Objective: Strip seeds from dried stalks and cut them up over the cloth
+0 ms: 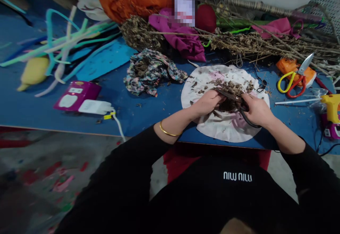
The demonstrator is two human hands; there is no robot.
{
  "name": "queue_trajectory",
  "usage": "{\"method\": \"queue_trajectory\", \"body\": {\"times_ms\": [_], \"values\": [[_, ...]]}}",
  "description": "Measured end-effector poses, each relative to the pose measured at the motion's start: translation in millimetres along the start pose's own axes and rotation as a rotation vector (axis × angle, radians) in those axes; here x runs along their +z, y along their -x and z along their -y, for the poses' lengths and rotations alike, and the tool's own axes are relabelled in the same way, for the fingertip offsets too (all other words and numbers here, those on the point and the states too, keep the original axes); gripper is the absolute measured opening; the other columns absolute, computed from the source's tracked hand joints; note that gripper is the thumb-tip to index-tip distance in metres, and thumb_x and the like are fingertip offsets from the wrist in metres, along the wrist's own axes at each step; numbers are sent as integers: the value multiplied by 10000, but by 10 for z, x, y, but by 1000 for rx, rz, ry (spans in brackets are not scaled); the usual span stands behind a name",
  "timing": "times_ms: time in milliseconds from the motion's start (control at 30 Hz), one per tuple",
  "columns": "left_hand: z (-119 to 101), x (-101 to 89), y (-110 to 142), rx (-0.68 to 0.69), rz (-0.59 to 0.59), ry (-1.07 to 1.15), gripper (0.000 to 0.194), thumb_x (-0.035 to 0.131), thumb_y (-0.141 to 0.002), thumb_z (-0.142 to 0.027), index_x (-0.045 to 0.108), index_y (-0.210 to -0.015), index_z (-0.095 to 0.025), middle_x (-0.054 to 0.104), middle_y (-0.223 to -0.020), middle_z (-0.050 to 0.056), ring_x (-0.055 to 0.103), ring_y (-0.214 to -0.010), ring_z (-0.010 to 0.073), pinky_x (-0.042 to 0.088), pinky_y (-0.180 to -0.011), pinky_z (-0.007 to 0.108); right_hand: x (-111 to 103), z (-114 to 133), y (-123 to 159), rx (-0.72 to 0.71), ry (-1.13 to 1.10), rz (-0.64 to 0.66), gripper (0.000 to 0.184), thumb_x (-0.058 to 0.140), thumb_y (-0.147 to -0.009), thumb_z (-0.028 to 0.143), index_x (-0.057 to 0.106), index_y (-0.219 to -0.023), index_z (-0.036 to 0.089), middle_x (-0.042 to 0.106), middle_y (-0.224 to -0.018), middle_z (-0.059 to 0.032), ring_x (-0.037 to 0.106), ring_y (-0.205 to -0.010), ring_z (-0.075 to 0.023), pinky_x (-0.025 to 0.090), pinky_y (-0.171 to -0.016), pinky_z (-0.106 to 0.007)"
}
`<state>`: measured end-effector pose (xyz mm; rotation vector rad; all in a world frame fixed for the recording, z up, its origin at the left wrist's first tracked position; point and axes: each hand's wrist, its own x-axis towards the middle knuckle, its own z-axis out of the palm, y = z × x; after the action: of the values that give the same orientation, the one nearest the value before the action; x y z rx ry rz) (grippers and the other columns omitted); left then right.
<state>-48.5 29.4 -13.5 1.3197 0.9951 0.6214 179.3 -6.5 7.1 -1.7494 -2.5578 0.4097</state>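
My right hand (pixel 257 111) is closed around the handles of black scissors (pixel 233 97), whose blades point left over a heap of dried brown plant bits (pixel 233 87). My left hand (pixel 208 102) is curled shut on a clump of the same dried plant material right at the blades. Both hands work above a round white cloth (pixel 225 127) stained pink, which lies on the blue table (pixel 148 110). A gold bangle sits on my left wrist.
Dried branches (pixel 265 42) lie along the back. Red-and-yellow scissors (pixel 292 79) and a yellow glue gun (pixel 332 106) rest at the right. A patterned cloth (pixel 151 71), a purple box (pixel 77 94) with a white charger, foam strips and orange and magenta fabric lie to the left and behind.
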Motion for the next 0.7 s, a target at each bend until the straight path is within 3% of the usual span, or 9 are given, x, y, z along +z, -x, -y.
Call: {"method": "queue_trajectory", "body": {"times_ms": [167,400,700], "values": [[-16,-7,-4,-28,26,50,289,521,-1003,-304,469,-742,-192,394,-684,-21,308,-543,87,264,-525,244,-14,-3,-1,6,10,10,459,504,-878,316,621,-1283,134,732,-1071,-168,654,-902,-289,384,-693,-333],[41,-14,-49,70,15,-175,313,548,-933,-217,430,-644,-198,428,-607,-13,331,-559,100,265,-537,264,-23,63,2,33,107,2,517,482,-909,347,573,-1362,117,694,-1214,-204,660,-970,-310,397,-689,-345],[-7,8,-23,-34,66,63,271,553,-957,-305,443,-730,-205,344,-633,-57,267,-538,82,255,-522,239,-32,66,-15,66,129,57,413,481,-897,291,618,-1259,144,725,-1145,-181,666,-909,-285,374,-669,-330]]}}
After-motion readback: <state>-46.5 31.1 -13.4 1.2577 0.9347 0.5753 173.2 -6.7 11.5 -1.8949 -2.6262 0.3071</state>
